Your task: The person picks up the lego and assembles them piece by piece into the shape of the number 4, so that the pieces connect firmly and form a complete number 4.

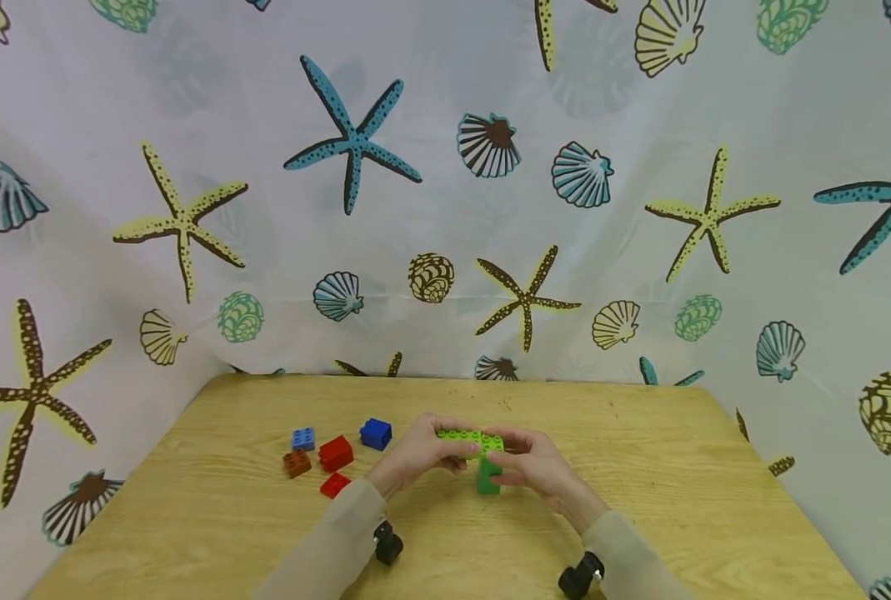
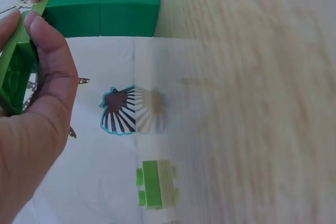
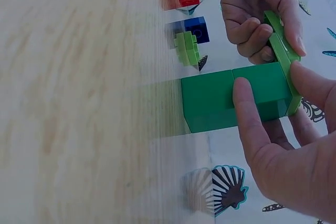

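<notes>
A light green studded building brick piece (image 1: 458, 435) lies across the top of an upright stack of two dark green bricks (image 3: 210, 100), jutting out to the left. My left hand (image 1: 424, 454) pinches the jutting end between thumb and fingers. The right hand (image 1: 538, 467) grips the top of the stack, with one finger along the dark green side and the thumb by the light green layer. The stack's lower end meets the table. Whether the light green layer is one piece or two, I cannot tell. Both hands partly cover it.
Left of the hands on the wooden table (image 1: 663, 475) lie blue (image 1: 376, 434), light blue (image 1: 303, 438), brown (image 1: 297, 463) and two red bricks (image 1: 336, 453). A small light green brick (image 2: 152, 184) stands apart, seen in both wrist views. A shell-patterned curtain (image 1: 430, 208) hangs behind.
</notes>
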`<state>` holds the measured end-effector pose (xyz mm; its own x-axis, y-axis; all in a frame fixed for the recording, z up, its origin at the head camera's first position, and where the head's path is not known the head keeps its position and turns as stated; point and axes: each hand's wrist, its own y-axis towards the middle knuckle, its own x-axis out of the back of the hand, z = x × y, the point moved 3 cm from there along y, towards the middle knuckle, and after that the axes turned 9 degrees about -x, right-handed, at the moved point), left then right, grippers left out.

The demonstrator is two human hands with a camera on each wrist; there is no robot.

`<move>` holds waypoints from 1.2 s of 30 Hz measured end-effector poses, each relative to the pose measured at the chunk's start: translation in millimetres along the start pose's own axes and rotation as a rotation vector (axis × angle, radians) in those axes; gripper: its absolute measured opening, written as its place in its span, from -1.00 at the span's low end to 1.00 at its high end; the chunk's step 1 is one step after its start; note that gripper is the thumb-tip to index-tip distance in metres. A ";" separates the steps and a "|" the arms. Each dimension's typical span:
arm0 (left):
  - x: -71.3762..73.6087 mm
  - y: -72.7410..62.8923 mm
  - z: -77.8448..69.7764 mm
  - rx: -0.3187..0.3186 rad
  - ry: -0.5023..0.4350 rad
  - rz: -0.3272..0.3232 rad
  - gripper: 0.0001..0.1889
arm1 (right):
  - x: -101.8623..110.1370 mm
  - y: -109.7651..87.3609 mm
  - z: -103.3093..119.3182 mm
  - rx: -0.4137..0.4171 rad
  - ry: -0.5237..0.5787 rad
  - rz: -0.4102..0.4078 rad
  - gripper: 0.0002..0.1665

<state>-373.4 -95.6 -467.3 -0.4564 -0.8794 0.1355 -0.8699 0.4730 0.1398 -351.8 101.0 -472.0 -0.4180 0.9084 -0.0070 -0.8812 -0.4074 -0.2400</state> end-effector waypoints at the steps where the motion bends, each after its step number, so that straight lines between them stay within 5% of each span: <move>1: 0.3 0.2 -0.2 -0.001 0.007 0.005 -0.56 | 0.1 0.0 0.0 0.000 0.002 0.000 -0.39; 10: 5.8 -1.1 -3.2 -0.018 0.105 0.047 -0.53 | -0.3 -1.0 2.5 0.005 0.000 -0.013 -0.38; 25: 9.6 -1.3 -7.0 -0.098 0.229 -0.044 -0.62 | 2.3 -0.3 3.5 0.006 -0.009 -0.008 -0.37; 36: 15.8 -10.4 -7.1 -0.048 0.211 0.102 -0.45 | 1.3 -0.9 -0.2 0.001 0.014 -0.002 -0.32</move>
<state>-370.2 -114.0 -459.7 -0.4880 -0.7983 0.3529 -0.8091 0.5654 0.1602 -351.5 102.5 -471.9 -0.4128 0.9106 -0.0199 -0.8824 -0.4052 -0.2391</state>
